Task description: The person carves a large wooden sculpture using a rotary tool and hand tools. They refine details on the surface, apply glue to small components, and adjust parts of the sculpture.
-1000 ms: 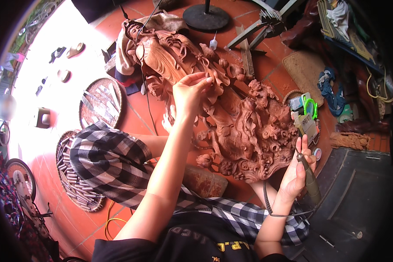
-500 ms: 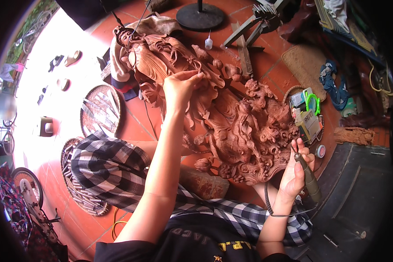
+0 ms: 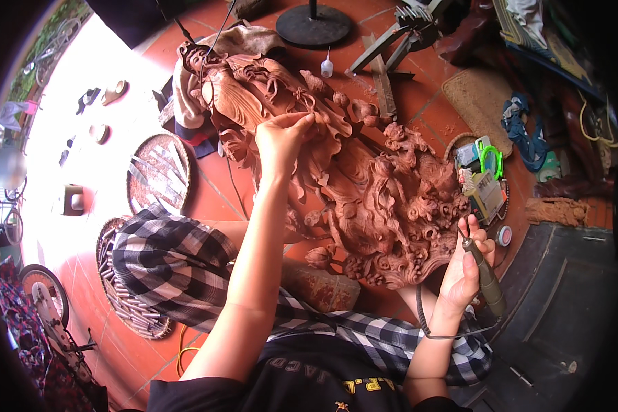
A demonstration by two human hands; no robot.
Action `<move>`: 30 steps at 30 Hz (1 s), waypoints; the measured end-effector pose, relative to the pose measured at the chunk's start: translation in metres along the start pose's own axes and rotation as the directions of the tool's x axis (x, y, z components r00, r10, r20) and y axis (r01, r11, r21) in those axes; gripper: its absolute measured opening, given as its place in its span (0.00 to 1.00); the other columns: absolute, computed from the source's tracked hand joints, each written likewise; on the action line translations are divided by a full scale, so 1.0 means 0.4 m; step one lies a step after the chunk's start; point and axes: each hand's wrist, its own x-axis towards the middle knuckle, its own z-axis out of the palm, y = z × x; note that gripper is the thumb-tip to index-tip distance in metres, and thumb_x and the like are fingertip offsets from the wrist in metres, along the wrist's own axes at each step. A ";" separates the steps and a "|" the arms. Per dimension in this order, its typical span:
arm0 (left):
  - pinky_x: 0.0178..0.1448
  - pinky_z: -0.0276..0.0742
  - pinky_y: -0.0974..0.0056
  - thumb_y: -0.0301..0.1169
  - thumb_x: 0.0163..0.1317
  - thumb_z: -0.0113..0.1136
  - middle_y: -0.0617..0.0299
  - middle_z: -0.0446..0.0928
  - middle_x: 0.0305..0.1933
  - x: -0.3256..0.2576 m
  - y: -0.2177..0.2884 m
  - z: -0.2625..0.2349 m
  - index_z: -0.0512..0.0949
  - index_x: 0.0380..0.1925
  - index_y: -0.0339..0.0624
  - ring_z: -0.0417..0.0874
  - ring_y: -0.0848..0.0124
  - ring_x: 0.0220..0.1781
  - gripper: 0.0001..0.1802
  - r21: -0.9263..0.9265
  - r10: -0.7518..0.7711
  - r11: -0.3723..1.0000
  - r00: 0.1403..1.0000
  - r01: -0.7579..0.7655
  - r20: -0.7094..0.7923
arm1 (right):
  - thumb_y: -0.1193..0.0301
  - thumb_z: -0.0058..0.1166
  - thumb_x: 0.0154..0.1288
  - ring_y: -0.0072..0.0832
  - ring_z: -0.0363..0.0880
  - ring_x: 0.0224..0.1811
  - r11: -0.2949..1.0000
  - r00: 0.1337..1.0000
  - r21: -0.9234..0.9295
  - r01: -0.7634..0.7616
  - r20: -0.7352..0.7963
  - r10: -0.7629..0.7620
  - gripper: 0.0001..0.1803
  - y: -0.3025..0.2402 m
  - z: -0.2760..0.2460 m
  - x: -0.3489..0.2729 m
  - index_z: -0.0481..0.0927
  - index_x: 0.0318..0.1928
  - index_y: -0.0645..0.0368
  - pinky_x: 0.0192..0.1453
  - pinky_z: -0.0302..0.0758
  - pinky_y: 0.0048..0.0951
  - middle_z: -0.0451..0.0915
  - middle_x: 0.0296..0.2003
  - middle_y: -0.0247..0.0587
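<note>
A large reddish-brown carved wooden statue [image 3: 364, 199] lies in front of me, its head at the far left and its densely carved base near my right hand. My left hand [image 3: 279, 145] reaches over the middle of the robe, thumb and fingers pinched together against the wood. Whatever the fingertips may hold is too small or hidden to name. Raised beside the base, my right hand [image 3: 460, 275] is closed around an olive-green rotary tool handpiece [image 3: 486, 280]. A dark coiled cord [image 3: 424, 323] runs from the handpiece across my wrist. The tool is apart from the statue.
Woven trays [image 3: 159, 175] of flat strips and of many thin rods [image 3: 134, 312] stand at the left. A basket with boxes and a green ring [image 3: 491, 161] sits right of the base. A small bottle [image 3: 327, 67] and a round black stand [image 3: 314, 27] are at the back.
My left hand has shifted very slightly left along the robe, still pinched. My right hand keeps the handpiece in nearly the same place.
</note>
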 end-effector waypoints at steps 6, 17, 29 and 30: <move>0.38 0.82 0.71 0.27 0.55 0.69 0.54 0.86 0.31 0.003 0.008 0.005 0.86 0.40 0.31 0.86 0.75 0.30 0.13 0.119 0.045 0.992 0.996 -0.037 -0.071 | 0.71 0.59 0.60 0.40 0.67 0.67 1.000 1.000 0.013 0.011 -0.001 -0.011 0.11 0.001 -0.002 -0.006 0.75 0.43 0.52 0.75 0.55 0.49 0.73 0.45 0.35; 0.40 0.82 0.70 0.25 0.49 0.69 0.52 0.86 0.31 0.020 0.033 0.007 0.86 0.39 0.29 0.87 0.72 0.30 0.15 0.191 -0.014 0.981 0.999 0.020 -0.035 | 0.70 0.60 0.60 0.41 0.66 0.66 1.000 1.000 0.011 0.011 -0.012 -0.011 0.11 -0.009 0.000 -0.006 0.75 0.43 0.53 0.75 0.56 0.49 0.72 0.45 0.37; 0.41 0.81 0.69 0.28 0.48 0.70 0.53 0.86 0.29 0.054 0.016 -0.003 0.88 0.35 0.33 0.87 0.72 0.30 0.14 0.296 0.006 0.955 0.999 0.004 -0.031 | 0.69 0.60 0.59 0.42 0.66 0.67 1.000 1.000 0.015 0.016 -0.021 -0.015 0.12 -0.011 -0.012 -0.008 0.75 0.43 0.52 0.76 0.54 0.50 0.72 0.45 0.36; 0.41 0.81 0.68 0.28 0.48 0.70 0.53 0.86 0.29 0.059 0.012 -0.006 0.88 0.35 0.33 0.87 0.72 0.31 0.14 0.308 0.013 0.951 1.000 -0.004 -0.028 | 0.69 0.60 0.59 0.42 0.66 0.67 1.000 1.000 0.012 0.019 -0.019 -0.019 0.11 -0.010 -0.012 -0.006 0.75 0.42 0.52 0.76 0.54 0.50 0.72 0.45 0.36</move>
